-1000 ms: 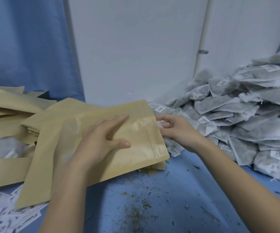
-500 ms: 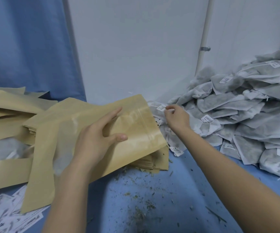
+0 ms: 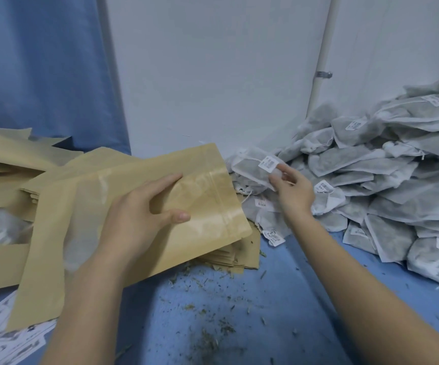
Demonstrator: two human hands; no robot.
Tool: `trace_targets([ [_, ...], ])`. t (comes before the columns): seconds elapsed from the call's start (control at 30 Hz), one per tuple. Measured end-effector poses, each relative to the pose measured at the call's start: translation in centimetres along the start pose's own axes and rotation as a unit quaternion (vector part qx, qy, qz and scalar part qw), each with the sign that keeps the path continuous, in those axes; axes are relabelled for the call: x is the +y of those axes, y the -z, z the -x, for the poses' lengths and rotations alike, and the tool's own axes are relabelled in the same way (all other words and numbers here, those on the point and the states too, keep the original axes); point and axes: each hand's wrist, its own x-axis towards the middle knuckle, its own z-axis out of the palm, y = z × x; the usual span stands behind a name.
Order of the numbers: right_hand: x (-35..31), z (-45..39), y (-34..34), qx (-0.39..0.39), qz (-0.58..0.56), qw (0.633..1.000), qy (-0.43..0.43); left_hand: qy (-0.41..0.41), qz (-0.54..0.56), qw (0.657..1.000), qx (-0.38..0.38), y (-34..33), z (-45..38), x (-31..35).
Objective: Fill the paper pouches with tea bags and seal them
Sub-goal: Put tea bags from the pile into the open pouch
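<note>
Blue table (image 3: 279,299), littered with tea crumbs: my left hand (image 3: 139,214) grips the kraft paper pouch (image 3: 139,206), its mouth pointing right. My right hand (image 3: 293,189) pinches a tea bag (image 3: 255,167) just beside that mouth, lying crosswise; I judge insertion next.

White wall (image 3: 213,75), blue curtain (image 3: 41,69)

- Print on the tea bag's white label (image 3: 269,163) too small to read.
- Tea bag heap (image 3: 397,185) cut off at right edge.
- Printed sheets (image 3: 5,343) blurred, cropped at bottom-left corner.
</note>
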Motion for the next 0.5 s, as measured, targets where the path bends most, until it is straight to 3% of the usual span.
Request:
trace_targets([
  [0.1,-1.1,1.4,3.5,-0.089,-0.082,0.992,0.02,0.005,0.002,1.0,0.007,0.0,0.0,0.0],
  [0.27,-4.3,4.3,4.4,-0.317,-0.069,0.943,0.072,-0.004,0.004,1.0,-0.018,-0.3,0.0,0.6],
  [0.43,-5.0,4.7,-2.0,-0.368,0.174,0.908,0.103,-0.038,0.009,0.997,-0.069,-1.0,0.0,1.3],
  [0.5,-5.1,4.4,-3.0,-0.391,0.188,0.897,0.085,-0.026,0.012,0.998,-0.051,-1.0,-0.1,1.2],
])
